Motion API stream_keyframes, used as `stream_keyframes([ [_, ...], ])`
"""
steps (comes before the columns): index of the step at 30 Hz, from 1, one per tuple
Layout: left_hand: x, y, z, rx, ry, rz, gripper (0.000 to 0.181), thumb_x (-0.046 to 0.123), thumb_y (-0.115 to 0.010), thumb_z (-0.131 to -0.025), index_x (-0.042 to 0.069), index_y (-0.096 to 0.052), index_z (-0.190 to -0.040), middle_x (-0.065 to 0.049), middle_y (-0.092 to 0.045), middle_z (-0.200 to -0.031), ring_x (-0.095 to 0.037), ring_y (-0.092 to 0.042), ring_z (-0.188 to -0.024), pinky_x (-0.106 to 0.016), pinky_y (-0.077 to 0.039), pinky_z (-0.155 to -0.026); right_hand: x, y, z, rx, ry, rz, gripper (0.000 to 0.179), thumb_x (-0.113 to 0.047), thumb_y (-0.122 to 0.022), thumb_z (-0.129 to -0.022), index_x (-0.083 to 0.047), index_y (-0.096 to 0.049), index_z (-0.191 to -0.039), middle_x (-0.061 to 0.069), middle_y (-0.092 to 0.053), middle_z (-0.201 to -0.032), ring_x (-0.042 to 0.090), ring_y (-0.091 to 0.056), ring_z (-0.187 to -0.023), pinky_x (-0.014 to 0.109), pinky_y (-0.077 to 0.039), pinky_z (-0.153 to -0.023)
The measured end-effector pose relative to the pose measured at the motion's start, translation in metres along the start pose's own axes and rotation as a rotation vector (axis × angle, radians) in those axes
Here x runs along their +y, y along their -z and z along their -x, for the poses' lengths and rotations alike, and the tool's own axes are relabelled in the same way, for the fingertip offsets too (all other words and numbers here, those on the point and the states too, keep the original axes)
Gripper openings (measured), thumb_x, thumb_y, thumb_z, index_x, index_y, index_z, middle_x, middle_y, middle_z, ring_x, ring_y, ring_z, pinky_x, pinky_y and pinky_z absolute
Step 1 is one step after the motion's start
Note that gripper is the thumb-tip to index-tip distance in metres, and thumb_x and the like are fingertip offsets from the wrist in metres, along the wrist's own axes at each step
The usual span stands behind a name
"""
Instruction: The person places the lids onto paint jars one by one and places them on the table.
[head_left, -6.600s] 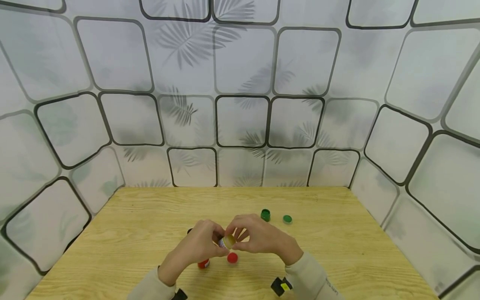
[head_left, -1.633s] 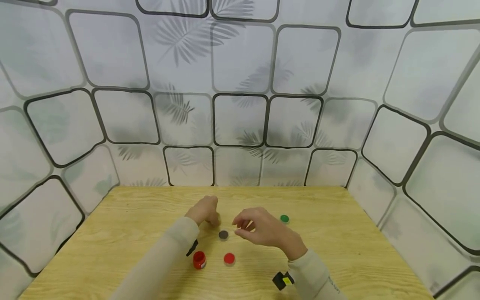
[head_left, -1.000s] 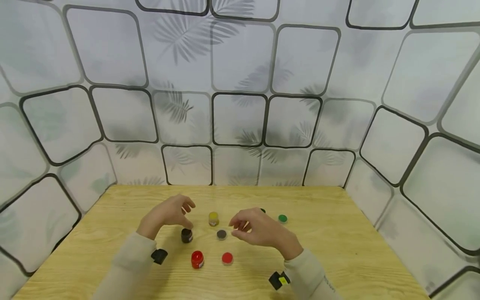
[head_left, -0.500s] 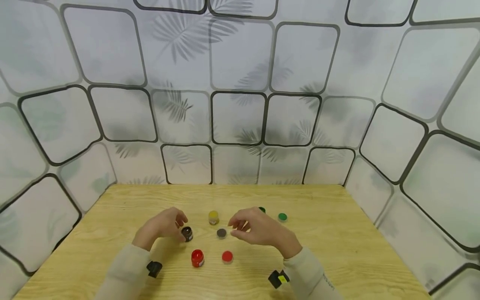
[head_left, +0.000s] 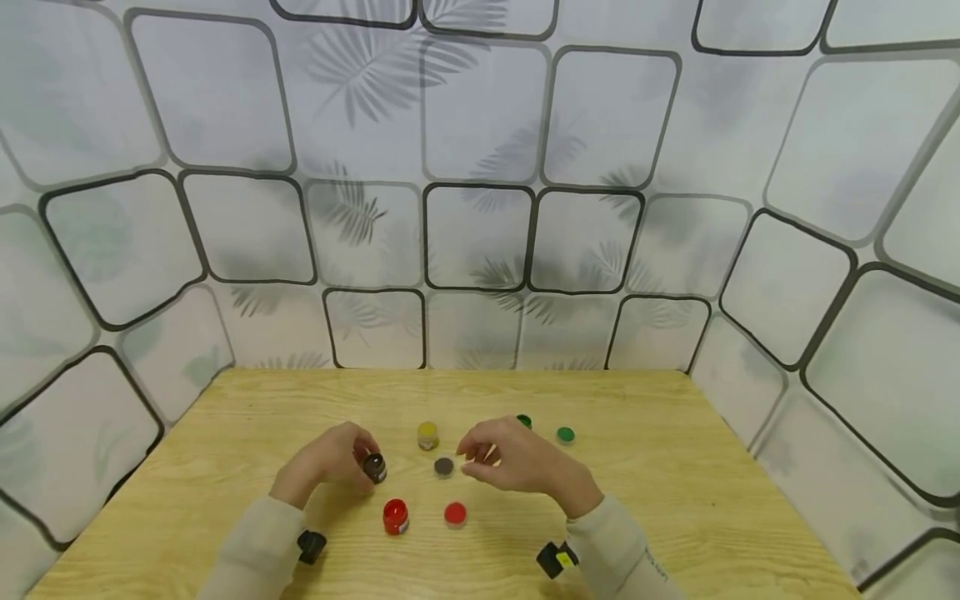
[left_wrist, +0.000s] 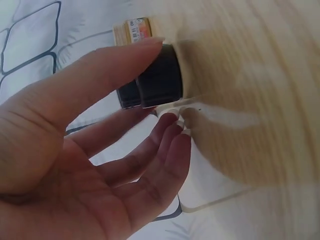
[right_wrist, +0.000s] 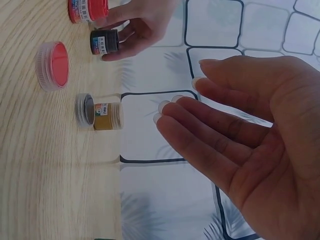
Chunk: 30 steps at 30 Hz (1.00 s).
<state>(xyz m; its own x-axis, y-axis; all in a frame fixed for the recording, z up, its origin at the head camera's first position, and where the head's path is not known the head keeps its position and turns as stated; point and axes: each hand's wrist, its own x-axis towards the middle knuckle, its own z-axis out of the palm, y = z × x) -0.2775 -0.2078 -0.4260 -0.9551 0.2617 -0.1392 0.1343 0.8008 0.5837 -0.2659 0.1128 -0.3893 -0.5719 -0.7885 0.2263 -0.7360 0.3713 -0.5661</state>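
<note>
My left hand [head_left: 330,460] is at the left, its thumb and index finger on either side of a lidless black paint jar [head_left: 376,467] standing on the table. In the left wrist view the thumb lies along the dark jar [left_wrist: 162,77], with the other fingers curved below it. My right hand [head_left: 513,457] hovers right of the middle, fingers loosely bent, holding nothing. Between the hands lies a dark grey-topped lid [head_left: 444,467]. Behind that lid stands a yellow paint jar [head_left: 427,436] with its lid on.
Nearer the front are a lidless red jar [head_left: 395,517] and, to its right, a red lid [head_left: 455,514]. Past my right hand, a green jar [head_left: 524,422] is partly hidden, with a green lid [head_left: 566,435] beside it. Patterned cloth [head_left: 480,233] surrounds the wooden table [head_left: 675,517].
Both hands were at the yellow jar earlier; it now stands lidded on the table. My left hand has moved left and taken hold of the black jar. Recently the right hand has hardly moved.
</note>
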Motion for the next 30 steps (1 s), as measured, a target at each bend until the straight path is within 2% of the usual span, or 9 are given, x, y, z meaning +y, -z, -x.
stream_keyframes([
  [9, 0.001, -0.002, 0.001, 0.058, -0.012, 0.008, 0.036, 0.004, -0.095, -0.061, 0.005, -0.078, -0.093, -0.006, -0.076, -0.093, -0.018, -0.068, -0.087, -0.040, -0.059, -0.081, 0.003, -0.005, -0.002, -0.019, 0.002, 0.010, 0.017, -0.013, -0.069, -0.099, -0.001, -0.074, -0.111, 0.008, -0.076, -0.101, 0.002, -0.069, -0.083, 0.015, -0.058, -0.075],
  [14, 0.002, 0.004, 0.001, 0.077, -0.084, 0.011, 0.031, 0.008, -0.095, -0.065, 0.005, -0.078, -0.091, -0.005, -0.077, -0.091, -0.016, -0.069, -0.084, -0.039, -0.058, -0.079, 0.004, -0.007, -0.002, -0.021, -0.004, 0.033, 0.016, -0.013, -0.070, -0.098, -0.003, -0.074, -0.111, 0.008, -0.076, -0.103, 0.004, -0.070, -0.084, 0.014, -0.057, -0.074],
  [17, 0.005, 0.009, 0.001, 0.064, -0.142, 0.034, 0.030, 0.010, -0.094, -0.069, 0.005, -0.078, -0.094, -0.005, -0.077, -0.090, -0.015, -0.070, -0.083, -0.038, -0.059, -0.079, 0.006, -0.007, -0.002, -0.032, -0.021, 0.040, 0.017, -0.014, -0.069, -0.099, -0.004, -0.074, -0.111, 0.009, -0.076, -0.104, 0.006, -0.071, -0.085, 0.013, -0.057, -0.075],
  [20, 0.009, 0.012, 0.003, 0.041, -0.175, 0.077, 0.030, 0.009, -0.093, -0.072, 0.003, -0.078, -0.097, -0.006, -0.078, -0.092, -0.016, -0.072, -0.082, -0.036, -0.060, -0.077, 0.007, -0.007, -0.002, -0.040, -0.024, 0.046, 0.018, -0.014, -0.069, -0.099, -0.002, -0.073, -0.112, 0.011, -0.076, -0.105, 0.009, -0.072, -0.085, 0.014, -0.057, -0.075],
  [24, 0.016, 0.014, 0.006, 0.028, -0.192, 0.122, 0.031, 0.007, -0.091, -0.074, 0.002, -0.078, -0.101, -0.008, -0.077, -0.095, -0.017, -0.073, -0.082, -0.034, -0.060, -0.073, 0.008, -0.008, -0.002, -0.046, -0.033, 0.048, 0.019, -0.014, -0.069, -0.099, -0.001, -0.073, -0.112, 0.011, -0.075, -0.105, 0.013, -0.073, -0.086, 0.015, -0.057, -0.075],
  [30, 0.025, 0.014, 0.011, 0.031, -0.216, 0.133, 0.030, 0.008, -0.090, -0.076, 0.003, -0.078, -0.103, -0.008, -0.077, -0.097, -0.015, -0.072, -0.082, -0.032, -0.060, -0.072, 0.011, -0.010, -0.003, -0.082, -0.072, 0.028, 0.021, -0.017, -0.068, -0.100, -0.003, -0.073, -0.115, 0.010, -0.075, -0.108, 0.009, -0.072, -0.087, 0.016, -0.057, -0.076],
])
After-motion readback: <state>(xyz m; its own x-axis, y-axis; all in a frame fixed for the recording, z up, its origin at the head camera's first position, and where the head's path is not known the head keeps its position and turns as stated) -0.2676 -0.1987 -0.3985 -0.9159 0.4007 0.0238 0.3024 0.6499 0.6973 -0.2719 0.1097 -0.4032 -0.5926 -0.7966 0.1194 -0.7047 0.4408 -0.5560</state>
